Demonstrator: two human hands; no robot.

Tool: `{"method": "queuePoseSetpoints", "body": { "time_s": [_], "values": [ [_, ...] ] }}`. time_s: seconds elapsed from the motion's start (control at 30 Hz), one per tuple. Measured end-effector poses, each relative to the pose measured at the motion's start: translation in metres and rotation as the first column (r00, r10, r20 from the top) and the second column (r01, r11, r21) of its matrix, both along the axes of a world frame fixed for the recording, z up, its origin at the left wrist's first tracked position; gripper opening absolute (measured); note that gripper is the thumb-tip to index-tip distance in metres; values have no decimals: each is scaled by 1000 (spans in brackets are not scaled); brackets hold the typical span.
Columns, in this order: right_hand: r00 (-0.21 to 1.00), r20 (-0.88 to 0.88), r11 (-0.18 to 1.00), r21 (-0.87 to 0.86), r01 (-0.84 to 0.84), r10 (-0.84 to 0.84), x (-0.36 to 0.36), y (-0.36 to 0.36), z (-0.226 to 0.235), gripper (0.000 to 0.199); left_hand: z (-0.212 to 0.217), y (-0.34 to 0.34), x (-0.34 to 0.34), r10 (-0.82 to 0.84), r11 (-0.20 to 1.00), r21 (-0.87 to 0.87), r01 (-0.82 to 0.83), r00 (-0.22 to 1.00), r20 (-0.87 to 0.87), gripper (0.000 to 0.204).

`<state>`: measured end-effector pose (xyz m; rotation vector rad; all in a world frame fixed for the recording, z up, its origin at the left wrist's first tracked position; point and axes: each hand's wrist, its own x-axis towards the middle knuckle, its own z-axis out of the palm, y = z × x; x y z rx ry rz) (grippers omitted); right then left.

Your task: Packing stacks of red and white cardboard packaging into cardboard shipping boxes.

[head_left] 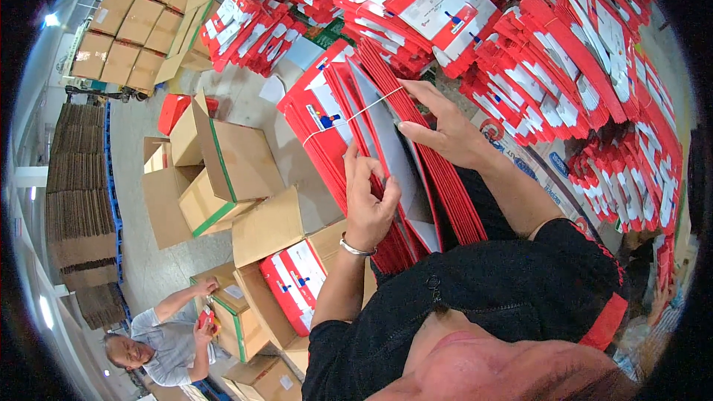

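Note:
A thick bundle of flat red-and-white cartons (454,204) stands tilted in front of my body. A thin pale band (365,109) runs around it, and the pack is parted in the middle, showing a white face inside. My right hand (451,128) grips the upper edge of the right-hand part, thumb on the inner side and fingers over the edge. My left hand (369,197) has its fingers curled against the left-hand part, thumb and fingertips closed at the gap. The lower end of the bundle is hidden by my left arm and torso.
Piles of similar red-and-white bundles (549,67) fill the far side and right. At left stand an open box (238,171) and another box (249,293) holding red-and-white packs (297,275). A co-worker (160,345) handles a carton there. Flat cardboard (78,200) is stacked farther left.

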<state>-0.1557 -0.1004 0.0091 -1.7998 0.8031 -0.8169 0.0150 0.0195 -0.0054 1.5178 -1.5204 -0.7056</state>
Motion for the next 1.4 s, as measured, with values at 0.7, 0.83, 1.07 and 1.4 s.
{"method": "queuePoseSetpoints", "body": {
  "time_s": [0.7, 0.83, 1.07, 1.4],
  "values": [
    [999, 34, 999, 7, -31, 31, 3, 3, -5, 70, 6, -1, -23, 215, 951, -226, -212, 977, -14, 14],
    [995, 97, 996, -87, -5, 14, 9, 6, -9, 70, 10, -2, -13, 30, 1000, -9, -29, 988, 150, 16],
    [998, 67, 994, -108, 16, -9, 3, 4, -6, 69, 18, -2, -9, -22, 1000, 19, 18, 972, 236, 27],
    [999, 52, 1000, 8, -14, 14, -1, 1, -6, 74, 10, -1, -13, 79, 994, -94, -51, 942, 325, 34]
  ]
}}
